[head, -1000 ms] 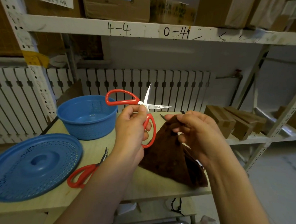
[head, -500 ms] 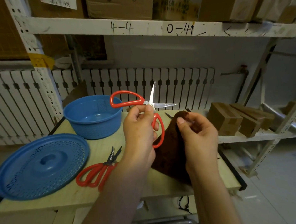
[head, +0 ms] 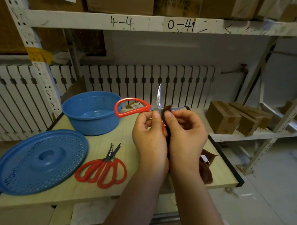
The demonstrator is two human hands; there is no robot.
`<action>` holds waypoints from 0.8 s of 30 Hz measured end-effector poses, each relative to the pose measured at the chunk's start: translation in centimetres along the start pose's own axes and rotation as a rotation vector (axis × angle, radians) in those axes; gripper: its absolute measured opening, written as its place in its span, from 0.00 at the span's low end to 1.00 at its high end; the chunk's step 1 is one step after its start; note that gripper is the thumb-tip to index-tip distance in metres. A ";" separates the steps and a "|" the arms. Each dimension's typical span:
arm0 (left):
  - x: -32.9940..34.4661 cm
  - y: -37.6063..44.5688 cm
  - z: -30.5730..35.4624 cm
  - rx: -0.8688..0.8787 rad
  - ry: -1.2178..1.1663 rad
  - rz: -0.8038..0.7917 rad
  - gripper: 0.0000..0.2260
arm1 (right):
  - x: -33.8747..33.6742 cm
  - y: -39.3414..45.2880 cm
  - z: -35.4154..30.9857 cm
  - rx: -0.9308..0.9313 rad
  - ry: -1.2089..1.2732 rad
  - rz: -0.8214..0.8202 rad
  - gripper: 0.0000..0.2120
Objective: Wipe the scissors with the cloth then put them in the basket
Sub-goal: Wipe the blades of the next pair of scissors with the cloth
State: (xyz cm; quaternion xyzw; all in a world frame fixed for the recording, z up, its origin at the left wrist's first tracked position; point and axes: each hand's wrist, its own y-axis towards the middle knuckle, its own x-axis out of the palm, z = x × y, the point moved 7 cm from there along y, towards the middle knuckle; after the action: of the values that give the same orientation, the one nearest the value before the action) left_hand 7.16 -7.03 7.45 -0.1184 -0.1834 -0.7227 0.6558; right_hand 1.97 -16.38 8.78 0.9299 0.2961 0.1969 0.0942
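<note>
Head view shows the open scissors (head: 141, 107) raised above the tabletop (head: 126, 145), one blade pointing straight up and the other running sideways, probably so each blade can be wiped on its own. The left hand (head: 149, 137) grips them at the pivot: the fingers (head: 155, 115) curl round the joint, with one red loop jutting out to their left and the other mostly hidden behind them. Just right of those fingers, touching the sideways blade, the right hand (head: 185, 135) pinches a fold of the brown cloth (head: 167, 111) over the metal; the rest of the cloth hangs below that hand onto the tabletop. I judge the wiping is just starting. Beyond and left of the left fingers stands the blue basket (head: 92, 113), uncovered, its lid (head: 40, 160) lying nearer. Two more pairs of scissors (head: 102, 169) lie below the fingers, apparently awaiting their turn.
</note>
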 end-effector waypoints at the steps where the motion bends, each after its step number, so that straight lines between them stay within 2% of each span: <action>1: 0.0 -0.1 -0.1 0.001 -0.005 0.003 0.08 | 0.0 0.0 -0.1 -0.028 -0.043 0.007 0.03; 6: -0.2 -0.4 -0.5 -0.017 -0.044 0.017 0.07 | -0.2 0.2 -0.1 -0.084 -0.201 0.035 0.07; 15: -0.4 -0.2 -0.9 -0.020 -0.063 0.030 0.07 | -0.5 0.4 0.0 -0.086 -0.270 0.053 0.05; 19: -0.6 0.1 -1.1 0.002 -0.030 0.046 0.07 | 0.0 0.5 0.1 -0.117 -0.376 0.010 0.07; 24: -0.6 0.2 -1.4 -0.013 -0.031 0.032 0.07 | -0.6 1.2 -0.3 -0.169 -0.446 0.050 0.09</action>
State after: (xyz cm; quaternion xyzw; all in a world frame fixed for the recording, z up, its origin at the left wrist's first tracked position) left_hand 7.49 -7.11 5.91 -0.1369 -0.1870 -0.7113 0.6636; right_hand 1.96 -17.69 9.23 0.9462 0.2274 0.0128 0.2297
